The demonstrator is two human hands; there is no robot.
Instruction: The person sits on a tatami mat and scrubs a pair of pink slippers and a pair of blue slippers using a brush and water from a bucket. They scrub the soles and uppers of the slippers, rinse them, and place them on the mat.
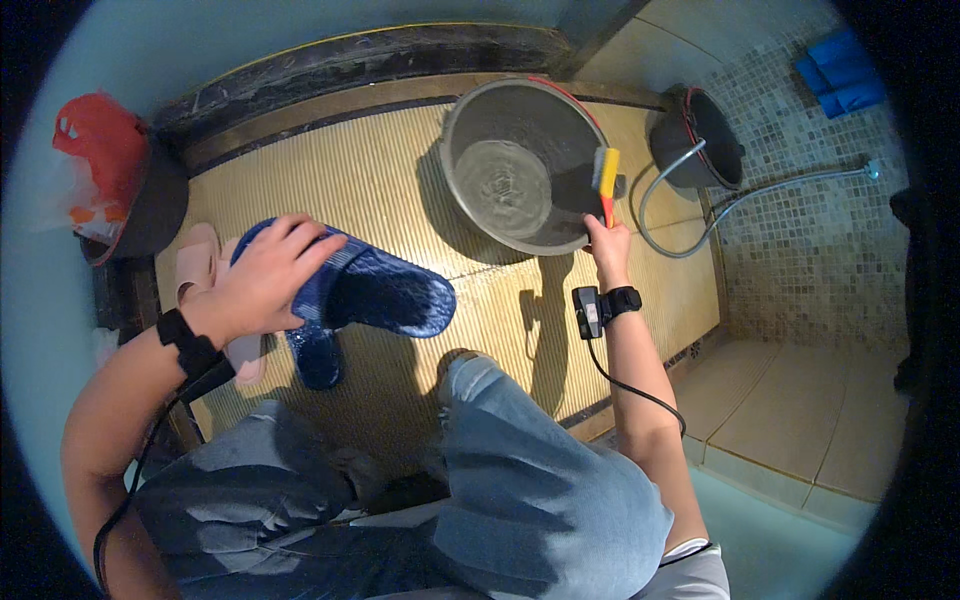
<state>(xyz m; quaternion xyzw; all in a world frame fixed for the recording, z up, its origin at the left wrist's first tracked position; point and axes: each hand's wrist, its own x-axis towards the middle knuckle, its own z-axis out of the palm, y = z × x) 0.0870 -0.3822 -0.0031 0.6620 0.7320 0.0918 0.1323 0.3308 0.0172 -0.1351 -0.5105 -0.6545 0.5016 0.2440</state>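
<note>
My left hand [259, 285] grips a wet navy-blue slipper [394, 289] around its strap, the sole end pointing right. Below it, a second navy-blue slipper [319, 361] is partly covered by the first. In my right hand [611, 247] is a scrubbing brush [610, 174] with a yellow and red handle, held upright with its pale bristles facing left. The brush is beside the right rim of a large grey basin [450, 161]. Rippled water [502, 187] lies in the bottom of that basin. Both wrists wear black straps with cables.
Pink slippers [197, 259] lie left on the ribbed tile floor [360, 157]. Behind them stands a dark bin [161, 195] with a red plastic bag [112, 139]. At right, a dark bucket [667, 142] has a metal shower hose [787, 178] across it. A tiled ledge [772, 405] borders the right.
</note>
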